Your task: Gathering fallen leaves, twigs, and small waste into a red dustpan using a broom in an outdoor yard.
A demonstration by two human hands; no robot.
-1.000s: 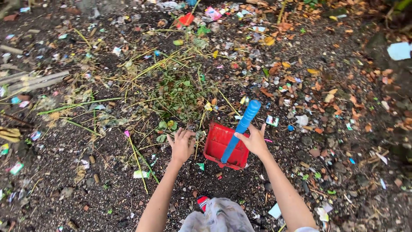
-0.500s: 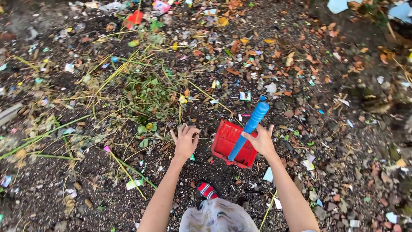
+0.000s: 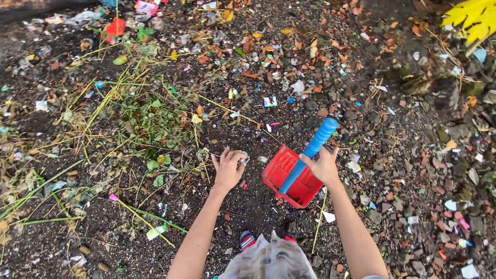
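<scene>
A red dustpan [image 3: 287, 173] with a blue handle [image 3: 311, 150] rests tilted on dark, littered soil. My right hand [image 3: 323, 166] grips the blue handle near its lower part. My left hand [image 3: 229, 166] hovers just left of the dustpan, fingers curled around a small pale scrap of litter [image 3: 245, 158]. Both forearms reach up from the bottom of the view. Below them I see light patterned clothing [image 3: 271, 258] and the striped tip of a shoe [image 3: 247, 239].
Small paper and plastic scraps, dry leaves and stones cover the ground all around. A patch of green weeds and yellowish stems [image 3: 150, 121] lies to the left. A yellow leaf [image 3: 473, 18] hangs at the top right. Red litter [image 3: 116, 27] lies at the top left.
My left hand has closed from spread fingers on the soil to a pinch on a small scrap. The dustpan and my right hand shifted right in the view as my head turned.
</scene>
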